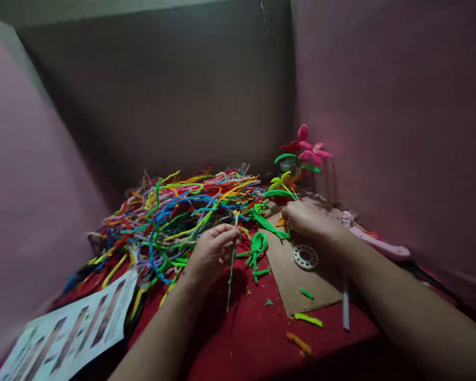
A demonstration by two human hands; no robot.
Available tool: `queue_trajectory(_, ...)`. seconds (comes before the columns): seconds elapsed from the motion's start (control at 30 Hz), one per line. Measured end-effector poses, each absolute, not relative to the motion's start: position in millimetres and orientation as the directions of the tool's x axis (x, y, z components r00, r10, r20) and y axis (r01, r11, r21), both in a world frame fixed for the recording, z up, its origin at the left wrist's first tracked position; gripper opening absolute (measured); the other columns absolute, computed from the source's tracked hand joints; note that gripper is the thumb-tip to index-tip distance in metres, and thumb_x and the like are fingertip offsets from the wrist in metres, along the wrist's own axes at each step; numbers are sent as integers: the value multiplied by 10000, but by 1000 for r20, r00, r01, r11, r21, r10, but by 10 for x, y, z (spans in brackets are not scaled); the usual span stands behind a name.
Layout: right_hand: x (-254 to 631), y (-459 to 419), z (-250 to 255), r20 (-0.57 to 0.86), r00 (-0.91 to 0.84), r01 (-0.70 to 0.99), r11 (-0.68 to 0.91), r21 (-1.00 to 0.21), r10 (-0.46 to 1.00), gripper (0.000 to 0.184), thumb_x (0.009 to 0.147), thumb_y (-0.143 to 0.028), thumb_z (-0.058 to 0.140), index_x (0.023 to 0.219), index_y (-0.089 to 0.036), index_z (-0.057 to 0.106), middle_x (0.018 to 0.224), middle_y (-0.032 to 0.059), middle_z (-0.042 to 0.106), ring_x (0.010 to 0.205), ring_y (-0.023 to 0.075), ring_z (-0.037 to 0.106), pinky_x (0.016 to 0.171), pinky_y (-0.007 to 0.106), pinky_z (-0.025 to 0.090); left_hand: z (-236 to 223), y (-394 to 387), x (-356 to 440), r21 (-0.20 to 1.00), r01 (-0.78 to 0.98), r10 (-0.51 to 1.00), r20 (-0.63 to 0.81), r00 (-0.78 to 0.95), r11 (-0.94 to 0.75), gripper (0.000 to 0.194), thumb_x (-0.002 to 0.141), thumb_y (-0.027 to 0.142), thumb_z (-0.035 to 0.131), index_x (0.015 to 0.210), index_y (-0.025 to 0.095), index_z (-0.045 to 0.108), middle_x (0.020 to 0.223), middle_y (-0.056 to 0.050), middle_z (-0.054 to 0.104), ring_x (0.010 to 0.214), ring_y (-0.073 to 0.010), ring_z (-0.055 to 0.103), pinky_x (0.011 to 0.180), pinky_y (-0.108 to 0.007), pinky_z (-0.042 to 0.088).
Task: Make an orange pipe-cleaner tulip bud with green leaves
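Observation:
My left hand (214, 246) pinches a thin green pipe-cleaner stem (230, 280) that hangs down, with a small pale yellow tip (236, 214) standing above the fingers. Farther right, my right hand (303, 218) is curled over the back of a brown cardboard sheet (281, 275); its fingertips are partly hidden, and what they grip cannot be made out. Just behind that hand is a yellow pipe-cleaner flower (281, 181) with green leaves. Bent green pipe cleaners (257, 246) lie between my hands. A white disc with holes (305, 257) rests on the cardboard.
A large heap of coloured pipe cleaners (182, 211) fills the table's back left. Pink flowers (315, 152) stand at the back right. A printed sheet (71, 330) lies front left. A pink tool handle (381, 244), a clear stick (346, 307) and cut scraps (299, 343) lie right.

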State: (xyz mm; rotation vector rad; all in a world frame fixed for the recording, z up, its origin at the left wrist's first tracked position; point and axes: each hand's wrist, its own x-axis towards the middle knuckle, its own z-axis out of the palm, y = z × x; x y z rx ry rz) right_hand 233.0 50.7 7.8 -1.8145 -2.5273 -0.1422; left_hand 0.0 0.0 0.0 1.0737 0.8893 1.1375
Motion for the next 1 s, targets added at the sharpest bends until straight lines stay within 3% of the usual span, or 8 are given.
queue_trajectory(0.4, 2351, 462, 109, 81, -294, 956, 294, 20, 952, 255, 716, -85, 466, 805, -98, 705, 725, 150, 678, 646, 210, 624, 542, 268, 346, 5, -28, 18, 969, -206, 972, -92, 214, 137, 127, 658, 226, 702, 704, 138, 623, 592, 22, 575, 446, -12, 460, 396, -121, 288)
queue_trajectory(0.67, 2355, 460, 219, 227, -228, 970, 241, -27, 947, 227, 743, -97, 490, 850, -104, 690, 814, 162, 684, 747, 224, 629, 581, 265, 367, 133, -64, -7, 954, -281, 982, -59, 182, 109, 118, 645, 186, 698, 699, 126, 611, 583, 16, 578, 447, -13, 471, 410, -104, 329)
queue_trajectory(0.77, 2172, 414, 139, 290, -298, 931, 344, -121, 909, 240, 802, -130, 470, 882, -156, 694, 846, 85, 695, 760, 157, 619, 636, 224, 392, 223, -86, -39, 927, -368, 994, -33, 100, 68, 173, 580, 140, 722, 712, 120, 611, 611, 3, 605, 515, -42, 545, 449, -108, 384)
queue_trajectory(0.83, 2035, 368, 68, 357, -401, 813, 507, -285, 844, 218, 805, -141, 497, 867, -148, 706, 818, 69, 697, 729, 140, 613, 639, 209, 403, 253, -87, -58, 915, -402, 998, -23, 57, 44, 194, 561, 124, 724, 719, 117, 612, 623, -4, 615, 534, -53, 563, 452, -111, 396)
queue_trajectory(0.9, 1964, 332, 34, 366, -486, 698, 605, -383, 793, 245, 791, -135, 527, 972, -162, 690, 846, 52, 702, 730, 131, 615, 640, 197, 412, 255, -80, -68, 912, -408, 998, -21, 61, 44, 185, 571, 121, 718, 719, 116, 608, 612, -1, 608, 520, -48, 556, 433, -106, 384)
queue_trajectory(0.97, 1999, 324, 56, 384, -432, 730, 567, -382, 816, 281, 809, -128, 499, 1027, -169, 671, 893, 58, 702, 763, 135, 623, 649, 199, 416, 238, -71, -66, 917, -394, 996, -23, 88, 56, 176, 582, 121, 714, 720, 114, 605, 605, 2, 602, 514, -45, 553, 426, -101, 375)
queue_trajectory(1.0, 2053, 332, 84, 378, -411, 783, 534, -320, 830, 268, 815, -139, 491, 1006, -165, 678, 930, 73, 695, 799, 148, 625, 663, 208, 417, 227, -68, -62, 920, -386, 995, -23, 102, 61, 176, 585, 122, 713, 724, 113, 605, 606, 2, 603, 512, -44, 552, 430, -102, 378)
